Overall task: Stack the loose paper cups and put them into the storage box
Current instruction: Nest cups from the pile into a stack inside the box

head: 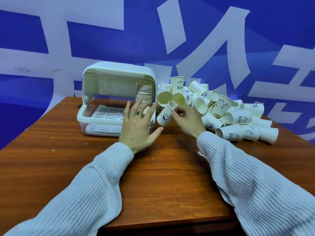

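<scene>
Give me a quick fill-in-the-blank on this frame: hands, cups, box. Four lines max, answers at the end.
1. The right hand pinches the rim of a single ____.
2. The left hand hovers with its fingers ____, holding nothing.
3. The storage box has its lid ____, with a stack of cups inside.
4. The pile of loose cups lies to the ____ of the box.

Missing words: paper cup; spread open; open; right
</scene>
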